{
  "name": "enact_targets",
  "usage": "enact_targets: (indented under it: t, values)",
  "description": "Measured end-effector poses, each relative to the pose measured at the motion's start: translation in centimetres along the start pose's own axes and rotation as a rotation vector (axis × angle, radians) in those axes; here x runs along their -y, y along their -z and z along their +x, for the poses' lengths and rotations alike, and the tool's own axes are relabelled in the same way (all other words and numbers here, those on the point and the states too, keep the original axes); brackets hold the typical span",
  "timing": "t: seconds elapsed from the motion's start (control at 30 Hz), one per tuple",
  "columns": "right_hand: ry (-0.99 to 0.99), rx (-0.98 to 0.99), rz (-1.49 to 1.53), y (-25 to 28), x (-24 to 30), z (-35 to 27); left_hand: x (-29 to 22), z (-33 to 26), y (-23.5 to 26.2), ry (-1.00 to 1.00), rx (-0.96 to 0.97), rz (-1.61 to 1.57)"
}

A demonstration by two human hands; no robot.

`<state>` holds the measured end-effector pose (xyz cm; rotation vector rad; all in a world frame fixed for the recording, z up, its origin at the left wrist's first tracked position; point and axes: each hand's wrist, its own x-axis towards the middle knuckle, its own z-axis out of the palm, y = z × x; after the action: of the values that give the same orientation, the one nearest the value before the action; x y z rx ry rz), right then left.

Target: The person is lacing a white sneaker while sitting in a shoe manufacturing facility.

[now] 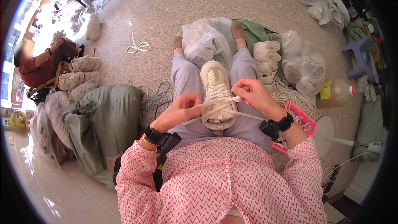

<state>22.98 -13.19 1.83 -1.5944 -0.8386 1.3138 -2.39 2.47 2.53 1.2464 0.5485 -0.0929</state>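
A cream sneaker [215, 76] rests between my thighs with its toe pointing away from me. Its front eyelets are laced in crossing rows, and a flat white shoelace [219, 107] crosses over its upper part. My left hand [185, 107], at the shoe's left side, pinches one strand between thumb and fingers. On the other side my right hand [254, 95] pinches the lace near its end, just above the shoe. Loose strands run out to both sides across my trousers.
A pink basket [307, 121] of laces stands at my right, near stacked shoes [266, 58] and a lace pile [290, 89]. A yellowish jug [335, 93] and blue stool [357, 56] are farther right. Green sacks [114, 116] fill my left; another person [41, 64] sits beyond.
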Motion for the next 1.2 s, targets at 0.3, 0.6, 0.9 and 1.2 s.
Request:
enact_targets:
  t: [0.3,0.6,0.9,1.2]
  values:
    - [0.075,0.116,-0.028,0.0,-1.5,-0.9,0.5,1.4,-0.1,-0.012,-0.088,-0.138]
    - [0.052,-0.049,0.055,0.6,-0.9,-1.6,0.9,1.5,0.0,-0.028,-0.097,-0.050]
    - [-0.114,0.041,-0.111,0.6,-0.5,-5.6,1.4,0.8,-0.2,-0.109,-0.100,-0.025]
    - [-0.152,0.045,-0.118,2.3,-0.4,-7.9,2.4,1.5,-1.1,-0.286,-0.274,0.038]
